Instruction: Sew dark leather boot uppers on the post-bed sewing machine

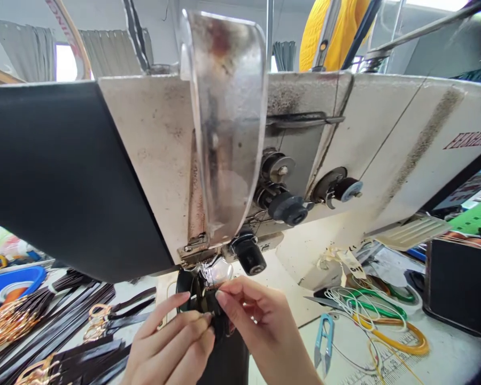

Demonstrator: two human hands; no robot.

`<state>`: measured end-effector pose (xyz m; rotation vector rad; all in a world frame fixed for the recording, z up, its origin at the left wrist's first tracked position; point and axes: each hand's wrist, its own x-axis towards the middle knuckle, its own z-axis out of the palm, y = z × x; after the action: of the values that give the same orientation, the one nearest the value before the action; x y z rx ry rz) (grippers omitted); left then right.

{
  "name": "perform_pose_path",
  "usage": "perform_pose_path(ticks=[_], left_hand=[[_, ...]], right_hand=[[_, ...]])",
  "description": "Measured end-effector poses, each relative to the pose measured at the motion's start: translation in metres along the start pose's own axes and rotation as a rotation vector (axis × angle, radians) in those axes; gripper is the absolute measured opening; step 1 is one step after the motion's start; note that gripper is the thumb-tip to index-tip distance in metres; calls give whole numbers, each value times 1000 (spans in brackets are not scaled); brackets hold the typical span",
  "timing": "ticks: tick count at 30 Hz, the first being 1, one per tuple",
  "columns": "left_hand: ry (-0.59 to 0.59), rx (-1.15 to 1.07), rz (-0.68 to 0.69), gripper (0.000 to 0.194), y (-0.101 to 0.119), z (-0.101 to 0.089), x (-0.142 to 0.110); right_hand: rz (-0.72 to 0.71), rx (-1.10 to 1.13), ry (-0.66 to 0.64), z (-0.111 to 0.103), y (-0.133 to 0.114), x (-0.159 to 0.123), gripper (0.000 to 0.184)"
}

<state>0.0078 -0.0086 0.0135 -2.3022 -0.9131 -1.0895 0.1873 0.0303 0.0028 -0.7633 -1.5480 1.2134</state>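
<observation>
Both hands work close together at the needle area beneath the head of a large white sewing machine (152, 160). My left hand (174, 342) is closed, its fingertips pressed together against a small dark piece whose kind is hidden. The left index finger reaches up beside the black presser parts (186, 289). My right hand (260, 326) pinches thumb and index finger together just right of the needle area; what they grip, if anything, is too small to tell. A clear, stained plastic guard (232, 123) hangs above the hands. Below them stands the dark machine post (228, 358).
Dark straps with gold clasps (14, 315) lie at the left, near a blue basin (34, 275). On the right are blue thread snips (324, 342), scissors with yellow and green handles (404, 337), tangled cord and a black box-like object (460, 289). Tension knobs (288, 208) jut from the machine.
</observation>
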Motion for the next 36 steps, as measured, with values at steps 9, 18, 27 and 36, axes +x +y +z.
perform_pose_path(ticks=[9, 18, 27, 36], left_hand=[[-119, -137, -262, 15, -4, -10, 16], [-36, -26, -264, 22, -3, -8, 27], [-28, -158, -177, 13, -8, -13, 23], [-47, -222, -204, 30, -1, -9, 11]], right_hand=[[-174, 120, 110, 3, 5, -7, 19], [-211, 74, 214, 12, 6, -7, 20], [-197, 87, 202, 11, 3, -8, 15], [-571, -261, 210, 4, 15, -15, 34]])
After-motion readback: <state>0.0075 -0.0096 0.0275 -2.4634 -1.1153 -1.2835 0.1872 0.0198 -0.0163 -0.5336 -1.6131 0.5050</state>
